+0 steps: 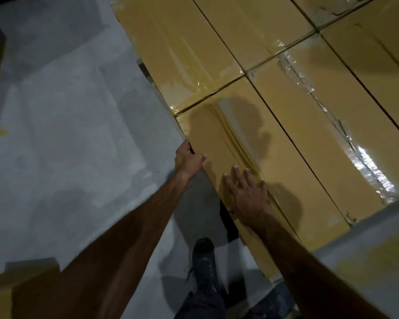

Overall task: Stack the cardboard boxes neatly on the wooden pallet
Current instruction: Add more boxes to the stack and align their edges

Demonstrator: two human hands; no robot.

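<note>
Cardboard, tan and glossy with clear tape, fills the head view: the near box (251, 143) lies long-side toward you at the edge of the stack, and it is the landmark for everything else. Your left hand (188, 158) sits at that box's outer long edge, thumb lying over the top face and fingers curled down the side, so it grips the edge. Your right hand (249, 194) lies flat on the top face, nearer you than the left, fingers spread and straight, pressing rather than pinching. Beyond the near box's far end lies a second box (177, 56), end to end with it and touching; along its inner long side runs a third box (327, 125) carrying a crinkled strip of tape. Outside the near box's outer edge is bare grey floor (62, 134), and your dark shoe (204, 256) stands just off its near corner. The pallet itself is hidden under the boxes.

You appear to be squaring the near box into its row. Push with the flat right hand while the left steers the edge, aiming to close the seams and bring the outer edge in line with the second box. Keep your left fingers clear of any closing gap.
</note>
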